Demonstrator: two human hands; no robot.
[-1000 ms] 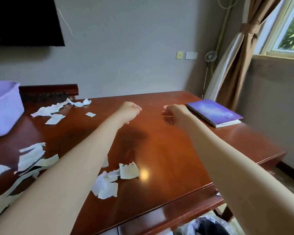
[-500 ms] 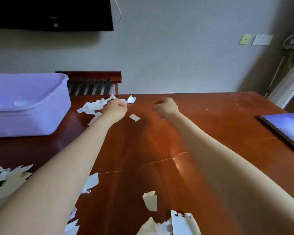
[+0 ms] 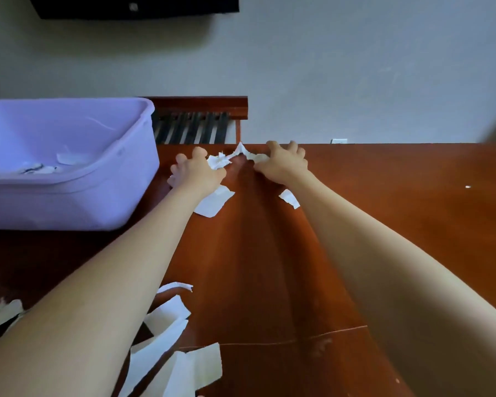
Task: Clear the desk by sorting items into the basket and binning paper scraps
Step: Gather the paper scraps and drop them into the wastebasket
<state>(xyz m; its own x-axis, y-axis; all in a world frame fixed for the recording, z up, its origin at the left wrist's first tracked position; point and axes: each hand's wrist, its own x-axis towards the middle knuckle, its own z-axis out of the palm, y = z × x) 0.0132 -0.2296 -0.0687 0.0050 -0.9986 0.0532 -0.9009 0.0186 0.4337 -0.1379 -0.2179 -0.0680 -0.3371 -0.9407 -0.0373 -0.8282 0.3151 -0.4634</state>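
Head view: purple basket sits far left on the table, holding a few white paper bits and a small dark item, too blurred to name. Left hand and right hand both reach to the table's far edge, just right of the basket. Fingers of both are curled and clutch the far scraps bunched between them. Two loose scraps lie by the wrists. A heap of near scraps lies at bottom left, partly under the left forearm. Slatted chair back stands behind the table. Grey wall, with a dark screen mounted on it up top.
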